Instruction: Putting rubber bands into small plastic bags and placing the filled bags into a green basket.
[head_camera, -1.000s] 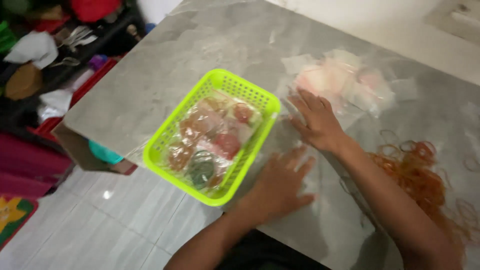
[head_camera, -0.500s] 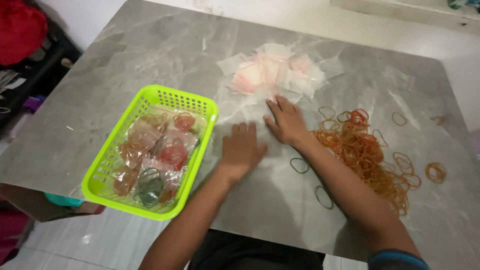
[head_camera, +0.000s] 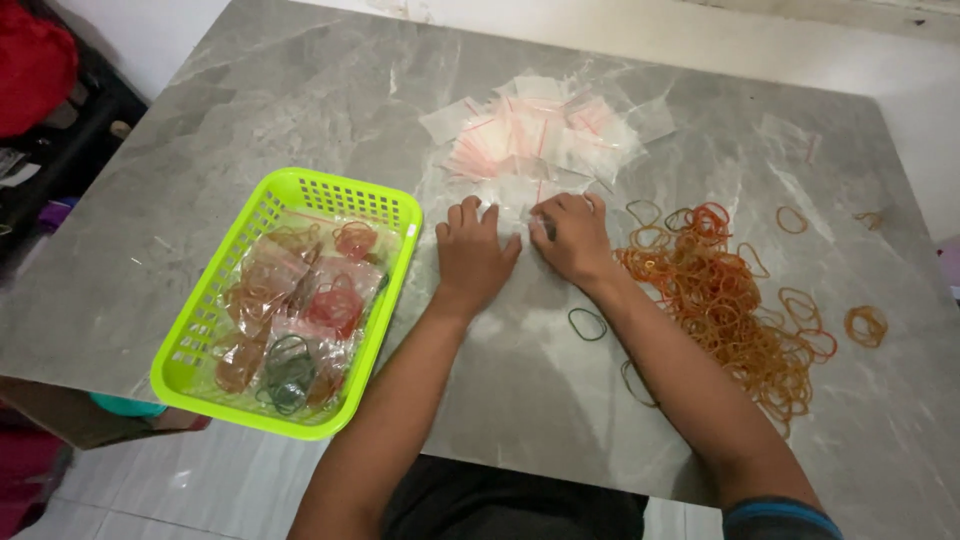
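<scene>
the table (head_camera: 300, 110) looks like grey veined stone, smooth with a dull sheen. the basket (head_camera: 205, 320) at its left edge is glossy lime plastic mesh. the small bags (head_camera: 530, 135) are thin clear shiny plastic film; the rubber bands (head_camera: 720, 300) look matt.

A lime-green latticed basket (head_camera: 200, 330) sits on the grey marbled desk (head_camera: 300, 110), beside clear red-striped bags (head_camera: 540, 135), orange-red rubber bands (head_camera: 730, 300) and one dark green band (head_camera: 587, 324).

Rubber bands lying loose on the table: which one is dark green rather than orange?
The single dark green band lies alone just beside the right forearm, left of the orange pile; the others are orange or reddish.
</scene>
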